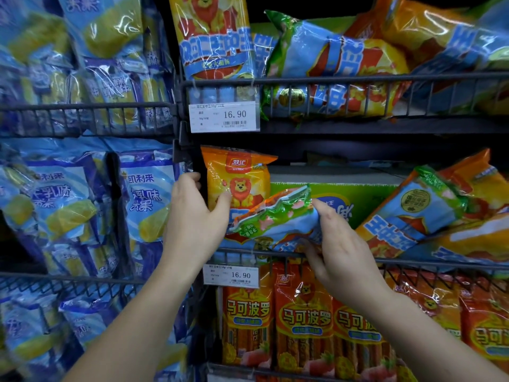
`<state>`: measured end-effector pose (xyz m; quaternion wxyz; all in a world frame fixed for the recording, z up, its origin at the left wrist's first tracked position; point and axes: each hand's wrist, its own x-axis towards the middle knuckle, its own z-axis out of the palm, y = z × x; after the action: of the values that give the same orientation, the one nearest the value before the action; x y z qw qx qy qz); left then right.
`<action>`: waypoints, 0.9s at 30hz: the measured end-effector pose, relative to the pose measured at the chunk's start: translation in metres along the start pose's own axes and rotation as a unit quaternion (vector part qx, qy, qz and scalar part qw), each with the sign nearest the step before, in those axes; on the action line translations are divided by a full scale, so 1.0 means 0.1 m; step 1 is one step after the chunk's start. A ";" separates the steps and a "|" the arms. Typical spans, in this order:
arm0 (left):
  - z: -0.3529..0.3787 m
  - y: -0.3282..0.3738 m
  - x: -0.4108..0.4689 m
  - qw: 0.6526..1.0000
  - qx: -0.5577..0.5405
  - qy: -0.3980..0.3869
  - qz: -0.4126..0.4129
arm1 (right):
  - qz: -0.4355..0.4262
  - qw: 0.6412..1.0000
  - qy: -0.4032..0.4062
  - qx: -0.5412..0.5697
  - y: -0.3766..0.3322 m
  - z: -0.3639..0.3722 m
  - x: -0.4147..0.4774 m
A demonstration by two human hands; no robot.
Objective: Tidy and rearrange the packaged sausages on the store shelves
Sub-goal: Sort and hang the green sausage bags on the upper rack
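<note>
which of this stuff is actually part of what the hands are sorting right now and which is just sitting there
In the job: left hand gripping the upright orange lion pack; right hand holding the slanted green-edged pack; toppled packs on the same shelf.
Just there: price tags; green carton; blue packs in the left bay; red packs below.

Fingertips of left hand [192, 216] lost behind left edge of orange lion pack [239, 183]. Fingertips of right hand [338, 249] hidden under green-and-blue pack [275, 216]. Much of green carton [358, 194] covered by packs. Small print on lower price tag [230, 275] illegible. Lettering on blue packs [55, 202] at left blurred. Both forearms cut by bottom edge.
</note>
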<state>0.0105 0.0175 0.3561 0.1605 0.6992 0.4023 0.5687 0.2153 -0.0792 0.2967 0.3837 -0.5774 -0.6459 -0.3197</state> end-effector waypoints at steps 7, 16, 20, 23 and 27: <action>-0.14 0.62 -0.33 0.959 0.014 -0.009 0.284 | 0.008 0.998 -0.030 0.045 -0.02 -0.06 0.09; 0.09 0.90 -0.21 0.860 0.332 -0.180 0.344 | -0.036 0.995 0.017 -0.093 0.05 -0.22 0.24; 0.09 0.84 -0.14 0.807 0.453 -0.177 0.335 | -0.018 0.992 0.021 -0.122 0.13 -0.25 0.24; 0.07 0.77 -0.13 0.805 0.484 -0.161 0.304 | -0.013 0.993 0.000 -0.121 0.12 -0.24 0.25; 0.08 0.70 -0.14 0.819 0.480 -0.135 0.284 | -0.012 0.987 -0.029 -0.158 0.14 -0.26 0.26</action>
<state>0.0439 -0.0346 0.3927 -0.3116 0.8407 0.3822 0.2236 0.2311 -0.0870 0.3321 0.2650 -0.6319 -0.6049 -0.4057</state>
